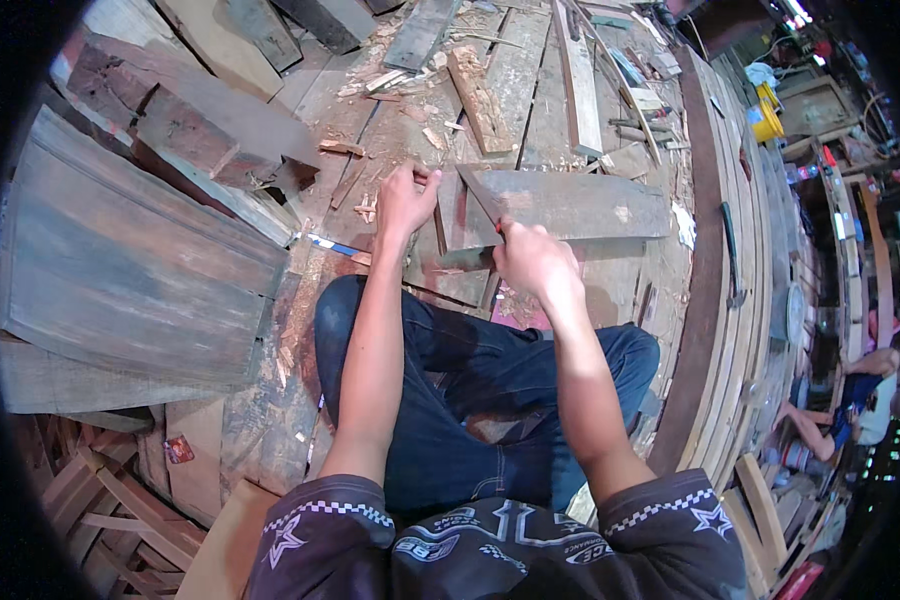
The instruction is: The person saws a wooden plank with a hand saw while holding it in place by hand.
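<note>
A grey, weathered board (590, 205) lies across the planks in front of my crossed legs. My right hand (537, 262) is closed round the handle of a narrow-bladed hand tool (480, 195); a bit of orange-red shows at its grip. The blade slants up and left over the board's left end; whether it is a saw or a knife cannot be made out. Just left of that end, my left hand (407, 200) is closed, fingertips pinched together near a thin dark strip of wood (440, 222). What the left fingers hold, if anything, is hidden.
Large, dark wooden panels (140, 255) stand at the left. Wood chips and a rough, split block (480, 100) lie ahead. A blue-and-white stick (338, 246) is near my left knee. A hammer (733, 255) rests on planks at right; beyond are a yellow bucket (765, 113) and another person (850, 405).
</note>
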A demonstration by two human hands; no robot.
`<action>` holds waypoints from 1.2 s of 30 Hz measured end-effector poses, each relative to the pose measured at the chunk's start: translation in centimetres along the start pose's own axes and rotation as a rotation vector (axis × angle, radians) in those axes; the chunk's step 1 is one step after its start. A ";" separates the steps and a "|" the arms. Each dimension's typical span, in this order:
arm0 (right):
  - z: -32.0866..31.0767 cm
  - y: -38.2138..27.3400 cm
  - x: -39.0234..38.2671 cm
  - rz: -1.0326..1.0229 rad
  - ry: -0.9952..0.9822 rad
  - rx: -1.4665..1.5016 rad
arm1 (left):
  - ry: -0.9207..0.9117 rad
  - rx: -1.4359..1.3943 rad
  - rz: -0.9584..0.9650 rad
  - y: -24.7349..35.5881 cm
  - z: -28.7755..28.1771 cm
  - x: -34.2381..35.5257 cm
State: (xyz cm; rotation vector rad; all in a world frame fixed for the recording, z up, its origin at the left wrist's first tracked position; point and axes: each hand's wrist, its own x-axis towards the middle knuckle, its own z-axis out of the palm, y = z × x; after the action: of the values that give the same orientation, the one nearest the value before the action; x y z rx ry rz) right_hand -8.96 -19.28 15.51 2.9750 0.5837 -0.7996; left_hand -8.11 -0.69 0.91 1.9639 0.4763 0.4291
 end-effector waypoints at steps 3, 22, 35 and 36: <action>1.5 0.4 2.8 0.006 0.049 0.022 | 0.022 0.049 0.098 0.6 0.1 -0.1; 1.2 -0.1 7.0 0.004 0.024 0.086 | 0.028 0.042 0.064 1.3 -0.2 0.1; 1.4 -0.3 0.2 0.027 0.010 0.071 | 0.062 0.069 0.095 0.2 -0.4 0.2; 2.0 -0.3 2.2 0.011 0.058 0.057 | 0.075 0.094 0.112 0.2 -0.3 0.2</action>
State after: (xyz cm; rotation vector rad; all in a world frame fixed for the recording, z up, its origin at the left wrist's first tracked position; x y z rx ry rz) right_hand -8.28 -18.40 12.77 3.0599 0.5560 -0.7439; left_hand -8.08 -0.40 1.20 2.0771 0.4425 0.5617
